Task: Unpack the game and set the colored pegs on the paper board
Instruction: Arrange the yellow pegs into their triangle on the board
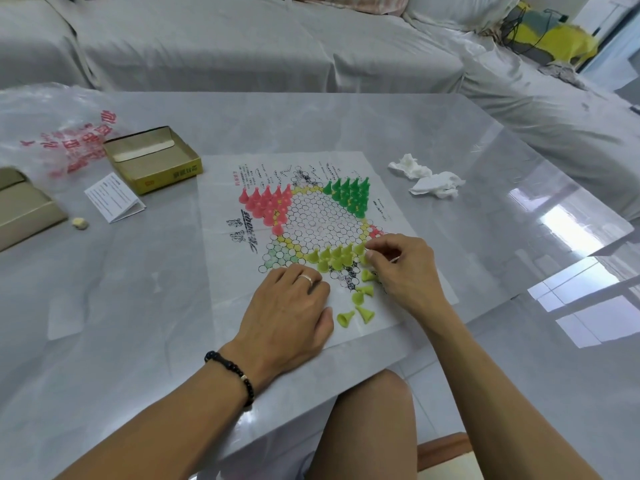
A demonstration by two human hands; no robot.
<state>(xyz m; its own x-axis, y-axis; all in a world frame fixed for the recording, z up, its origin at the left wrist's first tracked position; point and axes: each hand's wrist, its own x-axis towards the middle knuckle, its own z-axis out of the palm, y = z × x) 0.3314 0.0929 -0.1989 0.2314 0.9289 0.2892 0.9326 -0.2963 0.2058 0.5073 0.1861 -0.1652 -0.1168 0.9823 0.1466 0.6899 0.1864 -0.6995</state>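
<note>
The paper board [311, 220] lies flat on the grey table. Red pegs [266, 202] stand in its upper left corner and green pegs [349, 194] in its upper right. Yellow pegs [332, 256] stand in a cluster at the near side. Several loose yellow pegs [360, 303] lie on their sides between my hands. My left hand [291, 310] rests palm down on the near edge of the paper, fingers curled under. My right hand [405, 268] has its fingertips pinched at the right end of the yellow cluster; what they pinch is hidden.
An open yellow game box [152, 161] sits at the left with a folded leaflet [114, 199] beside it. A plastic bag [59, 133] and another box part [24, 209] lie further left. Crumpled tissues [426, 178] are at the right. My knee [367, 427] shows below the table edge.
</note>
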